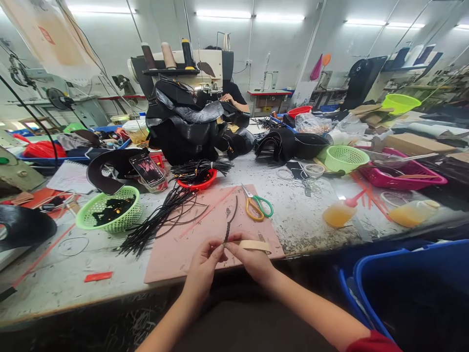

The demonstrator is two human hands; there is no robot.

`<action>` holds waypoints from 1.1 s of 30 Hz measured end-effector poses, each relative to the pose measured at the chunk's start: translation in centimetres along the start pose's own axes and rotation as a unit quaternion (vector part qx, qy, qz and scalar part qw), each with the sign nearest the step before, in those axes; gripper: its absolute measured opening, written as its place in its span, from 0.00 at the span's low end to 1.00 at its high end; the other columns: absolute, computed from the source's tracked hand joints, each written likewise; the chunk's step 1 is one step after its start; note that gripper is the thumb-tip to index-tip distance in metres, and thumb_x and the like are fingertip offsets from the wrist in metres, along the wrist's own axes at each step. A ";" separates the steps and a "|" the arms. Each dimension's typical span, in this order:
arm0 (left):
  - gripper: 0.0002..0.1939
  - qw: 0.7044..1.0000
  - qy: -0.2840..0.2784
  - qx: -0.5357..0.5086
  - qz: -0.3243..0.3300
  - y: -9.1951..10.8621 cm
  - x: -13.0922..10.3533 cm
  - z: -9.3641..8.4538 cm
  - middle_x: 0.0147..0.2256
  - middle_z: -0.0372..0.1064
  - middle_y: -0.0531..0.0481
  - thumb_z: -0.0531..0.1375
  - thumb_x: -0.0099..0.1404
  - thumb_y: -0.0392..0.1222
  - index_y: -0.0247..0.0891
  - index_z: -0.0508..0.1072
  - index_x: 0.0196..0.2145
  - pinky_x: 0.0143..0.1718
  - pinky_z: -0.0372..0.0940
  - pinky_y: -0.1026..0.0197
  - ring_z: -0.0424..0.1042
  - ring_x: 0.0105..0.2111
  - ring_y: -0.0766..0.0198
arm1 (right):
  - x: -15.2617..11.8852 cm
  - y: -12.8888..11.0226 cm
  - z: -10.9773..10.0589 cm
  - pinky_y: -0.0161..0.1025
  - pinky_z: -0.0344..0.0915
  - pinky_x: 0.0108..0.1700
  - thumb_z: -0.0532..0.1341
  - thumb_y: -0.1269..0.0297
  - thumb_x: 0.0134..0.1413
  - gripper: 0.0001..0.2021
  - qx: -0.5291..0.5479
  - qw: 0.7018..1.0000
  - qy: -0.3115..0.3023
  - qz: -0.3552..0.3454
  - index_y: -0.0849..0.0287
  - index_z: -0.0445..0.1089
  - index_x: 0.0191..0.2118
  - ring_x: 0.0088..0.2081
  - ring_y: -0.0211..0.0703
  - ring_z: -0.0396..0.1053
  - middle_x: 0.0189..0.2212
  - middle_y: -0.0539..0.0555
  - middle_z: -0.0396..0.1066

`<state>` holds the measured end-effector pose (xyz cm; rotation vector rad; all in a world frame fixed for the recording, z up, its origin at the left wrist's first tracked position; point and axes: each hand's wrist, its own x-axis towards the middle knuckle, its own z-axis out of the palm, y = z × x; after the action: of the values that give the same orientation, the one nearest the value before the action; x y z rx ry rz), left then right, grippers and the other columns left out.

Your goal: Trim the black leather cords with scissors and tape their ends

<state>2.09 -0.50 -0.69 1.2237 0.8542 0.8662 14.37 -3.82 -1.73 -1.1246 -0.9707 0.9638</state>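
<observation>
On the desk (286, 195), a pink board (164, 264); over its near edge, left hand (203, 259) and right hand (256, 266), equally close, fingertip grip closed on a dark braided strip (227, 230). Long axis: from the grip, away across the board.

A worktable (146, 264) with a pale, scuffed top spans the frame. At its lower centre lies a pink board (172, 261), carrying scissors (256, 207) with one green and one orange handle. Left of centre, a bundle of black cords (146, 227) overlaps the board's edge. A light green basket (120, 222) sits at left, a red strip (98, 277) at lower left, and a light green colander (347, 159) at right.
</observation>
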 end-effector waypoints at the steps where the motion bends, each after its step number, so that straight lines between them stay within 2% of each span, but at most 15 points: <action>1: 0.07 0.999 -0.001 -0.031 -0.025 0.0 0.0 0.0 0.21 0.61 0.56 0.61 0.51 0.43 0.37 0.69 0.25 0.27 0.57 0.66 0.60 0.23 0.69 | 0.1 0.0 -0.1 0.36 0.61 0.33 0.62 0.64 0.41 0.04 -0.014 1.000 -0.009 -0.021 0.58 0.66 0.25 0.30 0.38 0.64 0.25 0.49 0.64; 4: 0.11 0.990 -0.018 -0.106 -0.090 0.5 -0.1 0.0 0.19 0.60 0.57 0.64 0.47 0.45 0.36 0.67 0.23 0.25 0.54 0.68 0.58 0.20 0.71 | 0.4 0.0 -0.6 0.36 0.61 0.37 0.62 0.63 0.42 0.05 -0.029 0.997 -0.049 -0.057 0.57 0.68 0.26 0.35 0.39 0.63 0.30 0.50 0.62; 8: 0.13 0.978 -0.040 -0.155 -0.132 1.1 -0.2 0.1 0.17 0.60 0.58 0.66 0.44 0.45 0.36 0.66 0.22 0.23 0.53 0.69 0.57 0.18 0.73 | 0.6 -0.1 -0.8 0.37 0.60 0.41 0.61 0.59 0.45 0.07 -0.046 0.994 -0.087 -0.053 0.57 0.68 0.28 0.38 0.40 0.62 0.32 0.51 0.61; 11: 0.14 0.978 -0.040 -0.162 -0.128 1.2 -0.2 0.1 0.17 0.60 0.59 0.66 0.44 0.45 0.37 0.65 0.21 0.23 0.53 0.69 0.57 0.18 0.73 | 0.5 -0.1 -0.8 0.37 0.59 0.38 0.60 0.57 0.46 0.09 -0.064 0.993 -0.089 -0.053 0.58 0.65 0.26 0.35 0.40 0.61 0.29 0.51 0.61; 14: 0.12 0.990 -0.045 -0.108 -0.084 0.7 -0.3 -0.2 0.18 0.63 0.57 0.65 0.46 0.45 0.36 0.66 0.22 0.26 0.56 0.67 0.61 0.21 0.71 | 0.4 -0.1 -0.9 0.36 0.59 0.34 0.59 0.56 0.46 0.10 -0.067 0.993 -0.082 -0.060 0.57 0.62 0.25 0.31 0.39 0.60 0.27 0.49 0.60; 17: 0.08 0.996 -0.060 -0.043 -0.044 0.3 -0.4 -0.6 0.21 0.67 0.54 0.62 0.51 0.43 0.36 0.69 0.24 0.30 0.58 0.65 0.64 0.25 0.68 | 0.4 -0.1 -1.0 0.37 0.59 0.35 0.59 0.57 0.46 0.10 -0.068 0.990 -0.092 -0.082 0.58 0.63 0.26 0.32 0.39 0.61 0.28 0.50 0.60; 19: 0.08 0.996 -0.062 -0.048 -0.040 0.1 -0.5 -0.6 0.21 0.67 0.53 0.61 0.53 0.44 0.36 0.69 0.25 0.30 0.58 0.65 0.65 0.25 0.67 | 0.4 -0.2 -1.0 0.37 0.60 0.36 0.59 0.56 0.46 0.10 -0.058 0.989 -0.107 -0.083 0.58 0.64 0.27 0.33 0.40 0.61 0.28 0.51 0.61; 24: 0.10 0.990 -0.035 -0.120 -0.061 0.4 -0.7 0.1 0.18 0.66 0.54 0.63 0.49 0.45 0.35 0.69 0.23 0.27 0.57 0.65 0.63 0.22 0.68 | 0.3 -0.6 -0.6 0.36 0.62 0.33 0.59 0.57 0.47 0.09 -0.008 0.992 -0.103 -0.069 0.57 0.64 0.28 0.31 0.38 0.62 0.28 0.50 0.62; 28: 0.12 0.980 -0.051 -0.155 -0.110 0.8 -0.7 0.4 0.16 0.64 0.55 0.65 0.46 0.45 0.35 0.68 0.20 0.25 0.56 0.67 0.61 0.18 0.71 | 0.3 -1.2 -0.8 0.36 0.62 0.34 0.59 0.58 0.47 0.08 -0.020 0.989 -0.126 -0.076 0.58 0.66 0.27 0.32 0.39 0.64 0.30 0.51 0.62; 33: 0.16 0.968 -0.082 -0.179 -0.155 1.0 -0.6 0.4 0.14 0.61 0.57 0.66 0.43 0.47 0.34 0.72 0.28 0.18 0.50 0.68 0.56 0.14 0.75 | 0.4 -1.4 -1.4 0.36 0.63 0.33 0.57 0.60 0.49 0.08 -0.051 0.982 -0.174 -0.060 0.58 0.68 0.28 0.30 0.39 0.65 0.28 0.51 0.66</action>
<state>2.07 -1.06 0.36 0.8062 0.6959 0.6212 15.96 -4.03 -0.51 -0.9859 -1.3686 1.0406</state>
